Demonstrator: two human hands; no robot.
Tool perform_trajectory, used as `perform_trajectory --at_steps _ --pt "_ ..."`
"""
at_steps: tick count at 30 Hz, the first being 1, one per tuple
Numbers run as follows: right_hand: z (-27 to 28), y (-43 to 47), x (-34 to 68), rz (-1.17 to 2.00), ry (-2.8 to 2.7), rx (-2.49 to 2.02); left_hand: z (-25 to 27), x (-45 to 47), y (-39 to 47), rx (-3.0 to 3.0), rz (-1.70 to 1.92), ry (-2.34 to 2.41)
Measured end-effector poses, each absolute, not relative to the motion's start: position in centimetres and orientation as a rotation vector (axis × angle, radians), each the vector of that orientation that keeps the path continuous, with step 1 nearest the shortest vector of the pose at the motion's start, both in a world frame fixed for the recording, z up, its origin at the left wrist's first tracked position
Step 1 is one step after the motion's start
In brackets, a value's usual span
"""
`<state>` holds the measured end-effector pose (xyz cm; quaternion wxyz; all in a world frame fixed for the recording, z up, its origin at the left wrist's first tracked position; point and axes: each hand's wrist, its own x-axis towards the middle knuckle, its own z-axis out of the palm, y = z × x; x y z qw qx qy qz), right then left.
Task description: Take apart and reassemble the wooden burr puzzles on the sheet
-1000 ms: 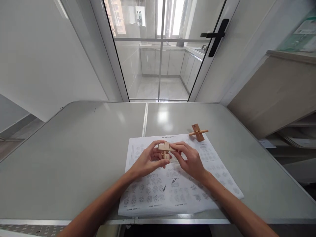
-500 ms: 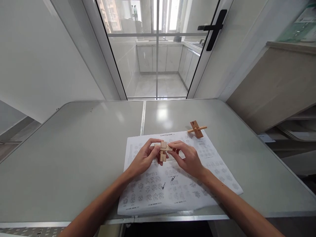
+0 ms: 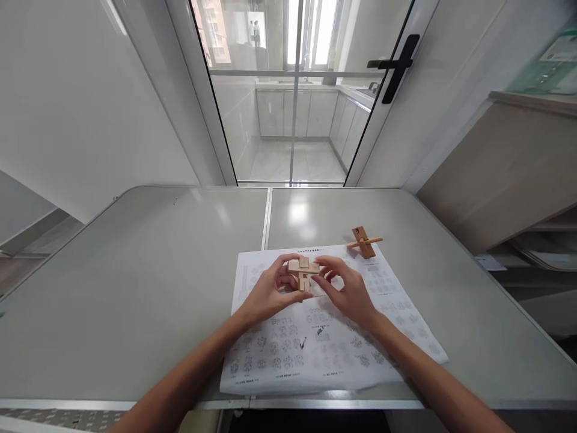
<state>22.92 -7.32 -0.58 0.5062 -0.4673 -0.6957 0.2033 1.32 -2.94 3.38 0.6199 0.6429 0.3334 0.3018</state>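
A small interlocking wooden block puzzle (image 3: 303, 268), made of pale crossed bars, is held up over a printed sheet (image 3: 288, 376). My left hand (image 3: 273, 284) is closed around its left side, with the thumb stretched along the bottom bar. From the right, the fingertips of my right hand (image 3: 345, 285) pinch at the end of the horizontal bar. Behind my right hand lie joined wooden pieces (image 3: 368, 248), a brown flat piece with a thin stick crossing it, at the sheet's upper right corner. The fingers behind the puzzle are partly hidden.
The sheet carries rows of small printed diagrams and two dark marks. It lies on a grey table (image 3: 135, 288) with a metal seam. Beyond the table stands a glass door with a black handle (image 3: 399, 67); wooden shelving (image 3: 509, 150) is at the right.
My left thumb has moved from the puzzle's top bar down to its lower bar. My right fingers have shifted slightly at the bar's end. The whole view has shifted a little.
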Motion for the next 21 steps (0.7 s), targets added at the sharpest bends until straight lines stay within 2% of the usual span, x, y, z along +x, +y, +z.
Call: perform_trajectory --at_steps 7,15,18,21 --pt "-0.7 -7.4 22.5 0.536 -1.899 -1.110 3.4 0.9 -1.4 1.167 1.069 1.035" --pt "-1.2 -7.4 21.3 0.560 -2.083 -1.044 3.2 0.8 -1.4 1.175 1.080 1.028" --pt "-1.2 -7.5 21.4 0.671 -1.953 -1.135 3.3 0.9 -1.6 1.234 1.072 1.006" --pt "-0.8 -7.5 21.9 0.938 -1.686 -1.213 3.5 0.9 -1.9 1.347 1.059 1.020"
